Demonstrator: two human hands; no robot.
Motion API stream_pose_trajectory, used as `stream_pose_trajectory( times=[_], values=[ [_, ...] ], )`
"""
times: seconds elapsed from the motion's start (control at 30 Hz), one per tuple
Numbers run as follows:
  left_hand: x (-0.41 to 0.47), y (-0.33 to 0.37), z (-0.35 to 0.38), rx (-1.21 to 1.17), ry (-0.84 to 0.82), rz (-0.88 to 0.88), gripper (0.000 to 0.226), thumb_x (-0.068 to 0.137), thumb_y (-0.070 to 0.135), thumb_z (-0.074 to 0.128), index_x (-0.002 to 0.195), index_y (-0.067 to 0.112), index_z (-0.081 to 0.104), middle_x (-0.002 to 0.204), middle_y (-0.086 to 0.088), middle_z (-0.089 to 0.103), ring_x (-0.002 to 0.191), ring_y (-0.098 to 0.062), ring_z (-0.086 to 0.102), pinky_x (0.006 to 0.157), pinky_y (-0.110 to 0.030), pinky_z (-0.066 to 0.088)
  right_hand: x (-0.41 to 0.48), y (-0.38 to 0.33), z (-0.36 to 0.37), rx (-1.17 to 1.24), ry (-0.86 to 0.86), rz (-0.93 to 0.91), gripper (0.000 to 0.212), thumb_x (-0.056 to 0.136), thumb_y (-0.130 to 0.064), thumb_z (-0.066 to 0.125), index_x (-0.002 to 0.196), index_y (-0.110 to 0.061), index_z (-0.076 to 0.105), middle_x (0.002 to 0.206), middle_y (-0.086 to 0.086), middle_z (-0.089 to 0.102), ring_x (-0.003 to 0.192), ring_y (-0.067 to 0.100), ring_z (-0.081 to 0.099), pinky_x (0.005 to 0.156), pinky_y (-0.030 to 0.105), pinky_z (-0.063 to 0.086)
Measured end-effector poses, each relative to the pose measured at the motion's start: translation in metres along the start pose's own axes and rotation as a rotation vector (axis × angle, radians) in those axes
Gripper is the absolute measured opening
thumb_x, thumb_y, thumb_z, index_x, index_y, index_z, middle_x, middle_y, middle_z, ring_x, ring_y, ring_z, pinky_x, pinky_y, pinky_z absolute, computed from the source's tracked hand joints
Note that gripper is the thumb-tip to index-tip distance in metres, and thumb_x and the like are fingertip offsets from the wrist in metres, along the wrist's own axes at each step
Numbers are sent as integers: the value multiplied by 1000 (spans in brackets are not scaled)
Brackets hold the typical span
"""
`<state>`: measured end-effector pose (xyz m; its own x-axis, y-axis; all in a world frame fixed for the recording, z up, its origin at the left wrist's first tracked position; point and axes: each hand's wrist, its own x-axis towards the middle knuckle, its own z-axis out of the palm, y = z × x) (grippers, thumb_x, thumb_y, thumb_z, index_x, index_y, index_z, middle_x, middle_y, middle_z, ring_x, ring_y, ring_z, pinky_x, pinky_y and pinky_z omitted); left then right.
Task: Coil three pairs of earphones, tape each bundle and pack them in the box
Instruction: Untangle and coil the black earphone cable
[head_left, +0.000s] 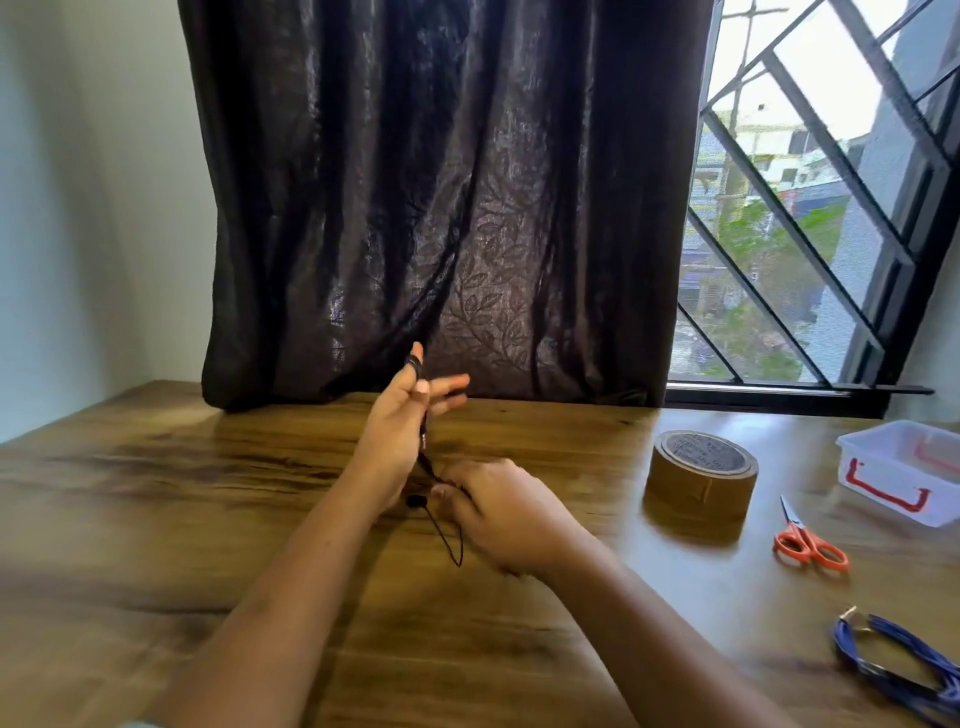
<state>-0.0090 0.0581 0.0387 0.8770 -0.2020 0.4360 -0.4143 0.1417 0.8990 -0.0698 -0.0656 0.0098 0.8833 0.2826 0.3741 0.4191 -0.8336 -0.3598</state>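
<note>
Item 1: black earphones (427, 448), 1 pair, held above the wooden table (208, 519) near its middle, the cord stretched between both hands; a turn of cord sits round the tip of an upright finger, the line runs down past the palm, and 1 earbud and a short loop hang just below the hands. Left hand (397, 421): raised, palm to the right, thumb pressed to the forefinger so the cord is pinched there, remaining fingers stretched out loose toward the curtain (467, 208). Right hand (501, 514): lower and just beside the left wrist, blurred, fingers curled inward with the tips gripping the lower run of the cord. Item 2: roll of brown tape (701, 480), 1, lying flat on the table to the right of the hands. Item 3: scissors (808, 543), orange handles, blades closed, flat between the tape and the table's right edge. Item 4: clear plastic box (883, 470) with red latches, lid off, at the far right near the window (810, 208). Item 5: blue earphones (893, 662), 1 pair, loosely gathered at the near right edge, partly out of view
</note>
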Motion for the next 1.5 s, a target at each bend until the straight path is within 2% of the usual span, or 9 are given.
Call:
stream_pose_trajectory(
  times=[0.13,0.33,0.47,0.63,0.8,0.93,1.07,1.2,1.5],
  values=[
    [-5,-5,0,241,-218,-196,44,102,12,32,146,16,32,128,-4,60,102,-11,61,96,-30,45,-3,12,-24,-84,212,-79,23,98,-34,44,103,-26,65,94,-8,70,77,12,63,65,27,46],
    [-25,10,27,-128,-548,-364,38,99,10,26,121,3,56,46,-2,45,32,-6,32,68,-37,49,-8,43,-50,408,567,12,7,83,-11,72,78,-12,68,70,-8,65,65,-4,62,58,11,45],
    [-25,14,31,-428,-512,-290,42,98,21,30,116,6,65,42,1,40,31,-5,26,52,-26,50,-3,61,-36,333,624,182,12,87,-21,67,76,-24,68,63,-12,60,61,-3,55,56,11,38],
    [-10,10,27,-595,-161,-114,38,102,16,26,137,12,41,73,-3,71,54,-13,64,67,-28,57,1,41,-2,160,267,158,19,94,-37,48,82,-33,64,77,-10,67,70,9,63,66,34,54],
    [9,-12,-1,-109,73,55,46,104,12,25,148,18,17,105,-11,67,90,-16,67,87,-24,50,2,9,-2,-59,78,-57,22,98,-38,43,86,-28,57,85,-5,67,78,21,63,65,34,50],
    [3,-24,0,303,-167,-45,32,101,8,33,126,20,50,87,1,62,82,-9,56,80,-19,43,-1,20,-20,-153,277,-182,18,93,-40,49,97,-30,64,97,-9,70,87,14,65,69,26,48],
    [-19,-7,26,18,-479,-332,29,102,10,26,102,8,54,50,-2,52,39,-12,43,73,-38,53,-4,46,-38,117,566,-152,8,85,-24,64,85,-21,72,84,-10,69,80,4,63,71,26,52],
    [-28,9,38,-364,-526,-409,38,101,18,25,100,5,61,41,2,33,33,-7,26,52,-28,49,-2,47,-44,486,696,71,9,86,-15,68,79,-19,71,74,-2,68,69,1,61,61,14,47],
    [-22,9,40,-587,-337,-251,37,101,13,29,127,3,53,50,0,47,35,-3,32,62,-23,50,3,18,-16,1149,385,418,22,98,-16,48,89,-16,68,65,1,54,47,7,47,42,23,38]
  ],
)
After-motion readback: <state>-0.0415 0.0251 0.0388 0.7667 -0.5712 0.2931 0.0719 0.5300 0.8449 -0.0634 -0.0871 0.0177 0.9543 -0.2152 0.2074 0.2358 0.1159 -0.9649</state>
